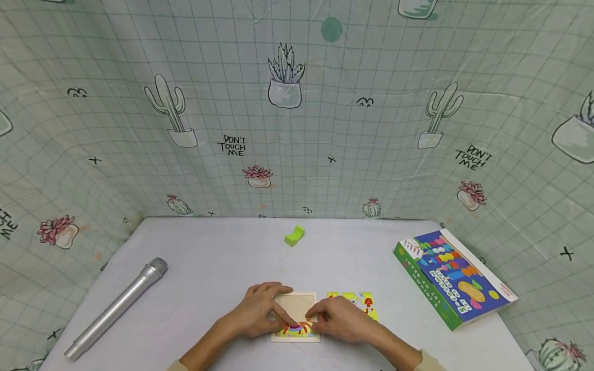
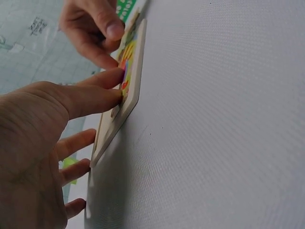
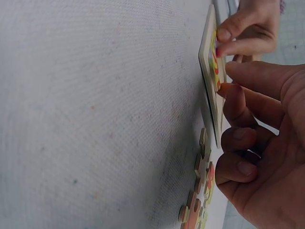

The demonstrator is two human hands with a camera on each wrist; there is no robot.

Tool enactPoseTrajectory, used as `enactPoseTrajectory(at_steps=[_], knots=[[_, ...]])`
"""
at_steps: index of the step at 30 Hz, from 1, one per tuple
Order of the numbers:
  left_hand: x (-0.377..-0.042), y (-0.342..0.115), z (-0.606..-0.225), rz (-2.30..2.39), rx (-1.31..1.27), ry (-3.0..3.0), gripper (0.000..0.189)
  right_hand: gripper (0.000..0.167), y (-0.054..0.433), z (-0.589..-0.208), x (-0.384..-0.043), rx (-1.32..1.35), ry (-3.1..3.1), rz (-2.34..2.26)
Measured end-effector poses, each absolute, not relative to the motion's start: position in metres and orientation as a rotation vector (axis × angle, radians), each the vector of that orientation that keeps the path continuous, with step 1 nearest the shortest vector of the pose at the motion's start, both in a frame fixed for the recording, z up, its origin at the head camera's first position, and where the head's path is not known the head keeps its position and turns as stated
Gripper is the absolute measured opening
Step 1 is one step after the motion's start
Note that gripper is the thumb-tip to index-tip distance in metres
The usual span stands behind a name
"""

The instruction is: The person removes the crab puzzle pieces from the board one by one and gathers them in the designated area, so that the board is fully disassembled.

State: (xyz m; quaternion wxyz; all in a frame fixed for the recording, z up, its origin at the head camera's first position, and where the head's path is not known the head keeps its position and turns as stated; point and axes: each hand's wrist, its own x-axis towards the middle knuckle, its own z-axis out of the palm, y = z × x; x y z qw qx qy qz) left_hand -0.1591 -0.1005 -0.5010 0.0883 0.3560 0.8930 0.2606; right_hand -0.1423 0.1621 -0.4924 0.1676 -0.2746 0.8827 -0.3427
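Observation:
A shallow wooden puzzle tray (image 1: pixel 295 339) lies near the front of the table, with brightly coloured puzzle pieces (image 1: pixel 297 332) along its near side. My left hand (image 1: pixel 260 312) presses on these pieces with thumb and index fingertips; its other fingers spread along the tray's left and far edges. From the right, my right hand (image 1: pixel 345 319) pinches a puzzle piece (image 3: pixel 218 85) between thumb and index finger at the row's right end. That piece is mostly hidden by the fingers. In the right wrist view, the remaining fingers of that hand are curled.
Several loose puzzle pieces (image 1: pixel 368 300) lie right of the tray, partly behind my right hand. A green curved block (image 1: pixel 294 236) sits toward the back. A silver microphone (image 1: pixel 116 309) rests at left, and a colourful toy box (image 1: pixel 457 278) stands at right. Behind hangs a patterned cloth (image 1: pixel 297 129).

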Motion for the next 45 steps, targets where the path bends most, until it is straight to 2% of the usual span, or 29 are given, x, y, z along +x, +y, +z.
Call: enactPoseTrajectory(at_steps=[19,42,45], knots=[[-0.159,-0.100,-0.501,0.754,1.084,2.671,0.014,0.013,0.160,-0.493,-0.144,-0.737,2.519,-0.998],[-0.158,-0.098,-0.495,0.668,1.102,2.696,0.015,0.003,0.152,-0.495,-0.146,-0.690,2.594,-0.978],[-0.158,-0.098,-0.495,0.657,1.105,2.690,0.015,0.006,0.150,-0.496,-0.146,-0.665,2.595,-0.978]])
